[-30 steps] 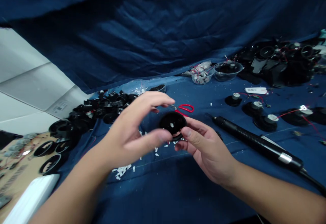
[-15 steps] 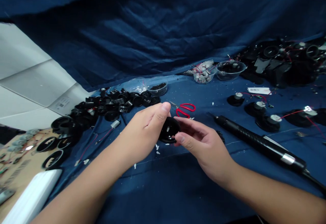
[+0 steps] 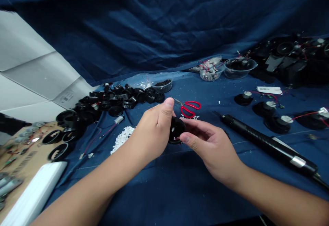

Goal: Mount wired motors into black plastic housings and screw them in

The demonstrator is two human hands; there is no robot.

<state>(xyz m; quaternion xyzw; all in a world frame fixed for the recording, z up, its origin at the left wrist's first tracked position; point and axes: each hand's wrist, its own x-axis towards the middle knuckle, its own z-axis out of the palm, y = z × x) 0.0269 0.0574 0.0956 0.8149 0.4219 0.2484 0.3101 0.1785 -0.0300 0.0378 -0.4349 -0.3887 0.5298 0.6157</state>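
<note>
A round black plastic part [image 3: 177,130] is held between both hands above the blue cloth [image 3: 164,181]. My left hand [image 3: 151,131] covers its left side, fingers closed over it with the thumb up. My right hand [image 3: 209,143] grips its right edge with thumb and fingers. Most of the part is hidden by the left hand. Red-handled scissors [image 3: 190,108] lie just behind the hands. A small heap of white bits [image 3: 122,138] lies to the left of my left hand.
A pile of black round parts [image 3: 108,102] lies at the left. A black electric screwdriver [image 3: 267,147] lies to the right. Black parts with red wires [image 3: 272,116] and clear bowls [image 3: 239,67] sit at the back right. A cardboard sheet [image 3: 23,150] holds more rings at far left.
My left hand has closed down over the black part, hiding most of it. The view has shifted a little, and both hands sit slightly higher and to the right.
</note>
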